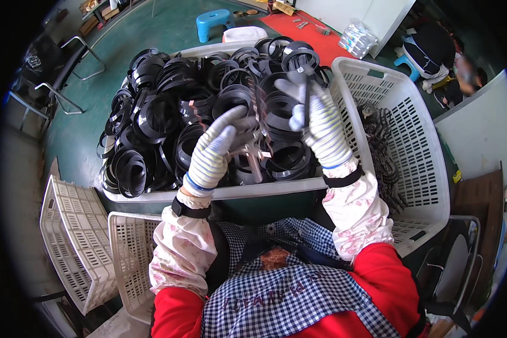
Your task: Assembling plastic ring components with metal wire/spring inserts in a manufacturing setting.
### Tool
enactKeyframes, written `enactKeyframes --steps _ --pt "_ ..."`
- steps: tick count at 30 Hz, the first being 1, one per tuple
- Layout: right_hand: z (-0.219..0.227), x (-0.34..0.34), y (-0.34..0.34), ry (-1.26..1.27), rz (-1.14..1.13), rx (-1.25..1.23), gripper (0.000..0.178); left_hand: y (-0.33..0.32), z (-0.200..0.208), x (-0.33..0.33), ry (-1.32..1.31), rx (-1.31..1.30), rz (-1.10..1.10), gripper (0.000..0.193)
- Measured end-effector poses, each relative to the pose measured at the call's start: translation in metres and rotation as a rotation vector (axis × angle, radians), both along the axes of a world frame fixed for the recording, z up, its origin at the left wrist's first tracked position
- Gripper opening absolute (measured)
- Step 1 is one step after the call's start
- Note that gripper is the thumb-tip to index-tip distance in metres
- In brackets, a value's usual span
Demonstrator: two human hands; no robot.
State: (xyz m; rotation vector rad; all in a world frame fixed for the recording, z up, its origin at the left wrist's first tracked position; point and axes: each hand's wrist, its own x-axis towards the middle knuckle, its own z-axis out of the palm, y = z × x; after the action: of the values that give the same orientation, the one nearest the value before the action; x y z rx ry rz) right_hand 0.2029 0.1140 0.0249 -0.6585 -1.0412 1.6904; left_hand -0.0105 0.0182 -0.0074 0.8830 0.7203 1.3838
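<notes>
Both my hands wear white gloves with thin stripes, above a heap of black rings (152,118) in a large pale bin (276,188). My left hand (211,152) reaches over the middle of the heap, its fingers stretched out and apart. Beside its fingertips shows a thin, jagged, pinkish-brown shape (256,155), too smeared to name; whether the hand touches it I cannot tell. Farther right, my right hand (321,127) is closed on a narrow black piece seen edge-on (306,104), which looks like one of the rings.
To the right, a white slatted basket (408,129) holds dark, stringy scraps (374,141). Empty-looking white crates (79,242) stand at lower left. Behind the bin are a blue stool (214,23) and a red mat (298,31). Another person (470,79) sits at far right.
</notes>
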Motion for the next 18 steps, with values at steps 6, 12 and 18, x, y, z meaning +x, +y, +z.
enactKeyframes --steps 6,12,18 --pt "-0.016 -0.015 -0.005 -0.268 0.091 0.103 0.031 -0.006 0.0 0.013 0.163 0.005 -0.112 0.041" --pt "-0.019 -0.014 -0.007 -0.214 0.095 0.066 0.027 -0.006 0.009 0.014 0.092 0.193 0.242 0.018" --pt "-0.022 -0.02 -0.008 -0.028 0.057 -0.013 0.035 0.003 0.013 -0.003 -0.566 0.313 0.03 0.053"
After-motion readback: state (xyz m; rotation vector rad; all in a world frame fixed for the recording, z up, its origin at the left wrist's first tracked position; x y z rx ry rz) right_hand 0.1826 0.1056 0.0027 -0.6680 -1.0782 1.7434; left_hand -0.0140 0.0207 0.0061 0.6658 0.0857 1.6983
